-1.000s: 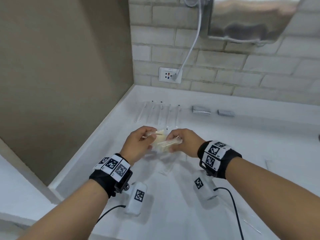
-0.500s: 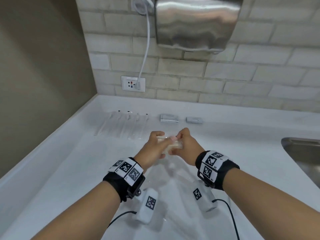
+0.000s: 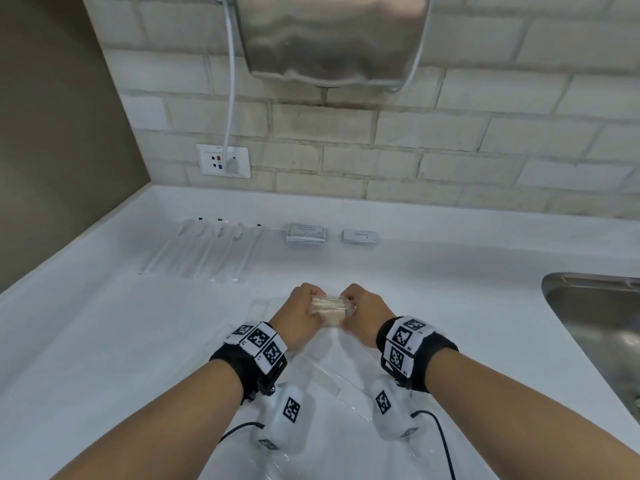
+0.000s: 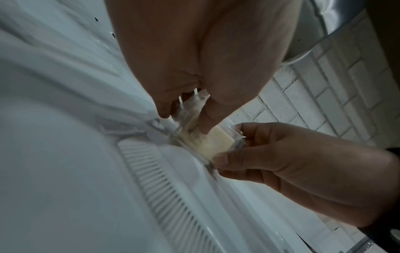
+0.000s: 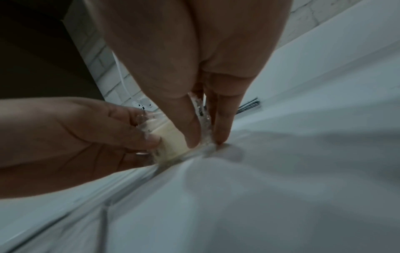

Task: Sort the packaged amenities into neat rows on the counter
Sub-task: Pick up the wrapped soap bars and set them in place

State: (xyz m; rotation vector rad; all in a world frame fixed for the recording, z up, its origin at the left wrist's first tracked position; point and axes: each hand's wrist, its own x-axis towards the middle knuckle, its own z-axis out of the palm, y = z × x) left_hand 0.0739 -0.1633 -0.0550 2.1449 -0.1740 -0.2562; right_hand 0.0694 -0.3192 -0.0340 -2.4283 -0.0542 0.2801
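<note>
A small stack of cream-coloured packets in clear wrap [image 3: 328, 308] is held between both hands just above the white counter [image 3: 450, 289]. My left hand [image 3: 300, 311] pinches its left end [image 4: 194, 126], thumb and fingers curled round it. My right hand [image 3: 363, 315] pinches the right end [image 5: 173, 137] the same way. At the back, several long clear-wrapped sticks [image 3: 207, 251] lie side by side, then two flat grey packets [image 3: 306, 233] [image 3: 359, 236]. A clear-wrapped comb [image 4: 164, 188] lies on the counter under my wrists.
A steel sink [image 3: 599, 323] is sunk into the counter at the right. A hand dryer [image 3: 332, 39] hangs on the brick wall above, its cord running to a socket [image 3: 223, 160]. A brown side wall [image 3: 59, 133] closes the left.
The view has swung right and up, bringing the sink in. Both hands have squared the cream packets into a tidy stack and lowered it toward the counter.
</note>
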